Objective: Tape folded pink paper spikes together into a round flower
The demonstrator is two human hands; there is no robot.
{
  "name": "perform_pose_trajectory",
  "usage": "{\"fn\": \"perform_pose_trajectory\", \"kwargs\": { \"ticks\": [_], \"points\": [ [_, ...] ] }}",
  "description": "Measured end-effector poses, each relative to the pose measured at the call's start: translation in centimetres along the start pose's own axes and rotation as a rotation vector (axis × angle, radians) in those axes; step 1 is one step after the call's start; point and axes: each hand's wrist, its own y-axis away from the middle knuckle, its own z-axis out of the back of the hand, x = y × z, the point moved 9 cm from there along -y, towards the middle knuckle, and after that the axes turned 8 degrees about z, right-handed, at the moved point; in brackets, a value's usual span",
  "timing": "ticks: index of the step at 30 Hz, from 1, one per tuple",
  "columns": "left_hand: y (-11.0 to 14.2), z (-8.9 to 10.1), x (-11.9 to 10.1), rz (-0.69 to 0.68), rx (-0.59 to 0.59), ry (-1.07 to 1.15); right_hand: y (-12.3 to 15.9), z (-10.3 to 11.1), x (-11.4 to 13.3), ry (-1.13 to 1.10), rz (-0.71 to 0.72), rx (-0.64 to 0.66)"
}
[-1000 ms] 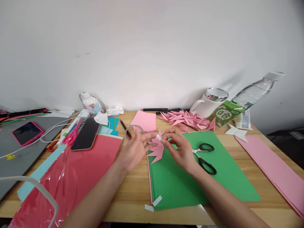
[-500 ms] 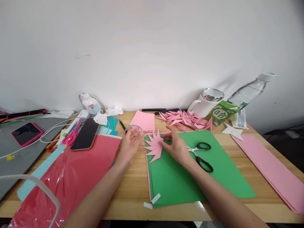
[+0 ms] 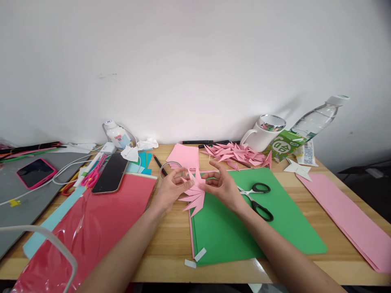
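Observation:
Between my hands is a pink folded-paper fan [image 3: 195, 198] with several pointed tips, held over the left edge of a green paper sheet [image 3: 259, 228]. My left hand [image 3: 174, 188] pinches its upper left points between thumb and fingers. My right hand [image 3: 220, 185] grips the right side near the inner end of the folds. A clear roll of tape [image 3: 171, 163] lies just behind my left hand. Black-handled scissors [image 3: 259, 201] rest on the green sheet, partly behind my right wrist.
Behind the green sheet lie a heap of pink folded pieces [image 3: 238, 152] and pink paper squares [image 3: 184, 155]. A white mug [image 3: 262, 134] and tilted water bottle [image 3: 320, 116] stand back right. A phone [image 3: 110, 173] lies on red paper [image 3: 122, 211] at left.
My left hand has moved right from beside the tape roll and now grips the fan. My right hand and the fan have shifted slightly left and down.

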Motion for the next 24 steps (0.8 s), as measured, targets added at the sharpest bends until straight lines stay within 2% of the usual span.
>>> {"fn": "perform_pose_trajectory", "kwargs": {
  "ticks": [4, 6, 9, 13, 15, 18, 21, 24],
  "points": [
    [0.2, -0.6, 0.6, -0.004, 0.023, -0.104, 0.6, -0.9, 0.3, -0.07, 0.007, -0.009],
    [0.1, -0.6, 0.9, -0.013, 0.006, -0.087, 0.7, -1.0, 0.5, -0.083, 0.009, -0.024],
    [-0.1, -0.5, 1.1, -0.016, -0.009, -0.018, 0.7, -0.3, 0.6, -0.091, 0.001, -0.115],
    [-0.2, -0.2, 0.8, -0.012, -0.037, 0.007, 1.0, 0.5, -0.8, -0.254, -0.144, -0.215],
    [-0.3, -0.3, 0.8, -0.013, -0.046, 0.01, 1.3, 0.2, -1.5, -0.33, -0.23, -0.218],
    [-0.3, -0.3, 0.9, -0.018, -0.054, 0.01, 1.8, -0.7, -2.0, -0.392, -0.286, -0.197],
    [-0.2, -0.3, 0.9, -0.033, -0.065, 0.011, 2.0, -1.4, -1.9, -0.411, -0.286, -0.176],
    [0.0, -0.3, 0.6, -0.02, -0.062, 0.007, 1.5, -0.4, -1.0, -0.313, -0.201, -0.194]
  ]
}}
